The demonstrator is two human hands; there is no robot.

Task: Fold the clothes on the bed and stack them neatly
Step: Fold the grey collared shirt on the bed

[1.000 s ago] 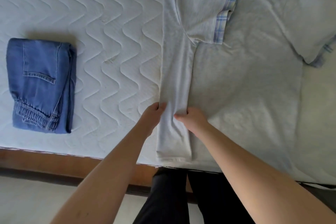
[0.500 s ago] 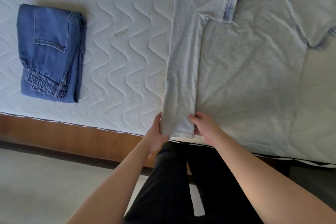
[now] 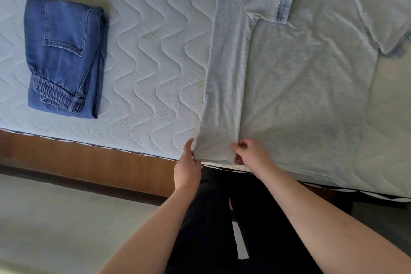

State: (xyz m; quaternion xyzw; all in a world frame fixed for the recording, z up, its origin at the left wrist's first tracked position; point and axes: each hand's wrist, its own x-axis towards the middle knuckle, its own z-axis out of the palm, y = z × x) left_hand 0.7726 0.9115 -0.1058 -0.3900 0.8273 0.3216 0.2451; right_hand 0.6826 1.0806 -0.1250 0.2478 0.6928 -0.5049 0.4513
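A light grey T-shirt (image 3: 307,87) with plaid-trimmed sleeves lies flat on the white quilted mattress (image 3: 155,55). Its left side is folded inward as a long strip (image 3: 224,87), with the left sleeve lying across the chest. My left hand (image 3: 188,162) pinches the strip's lower left corner at the hem, at the bed's near edge. My right hand (image 3: 249,153) grips the strip's lower right corner. The shirt's right sleeve (image 3: 391,35) lies spread out at the far right. Folded blue jeans (image 3: 64,55) rest on the mattress at the left.
The wooden bed frame (image 3: 93,162) runs along the mattress's near edge, with pale floor (image 3: 66,224) below it. My legs in black trousers (image 3: 222,218) stand against the bed between my arms.
Both hands slid down the folded strip from its middle to the hem at the bed's edge. The view shifted, so the jeans and shirt appear higher and further right.
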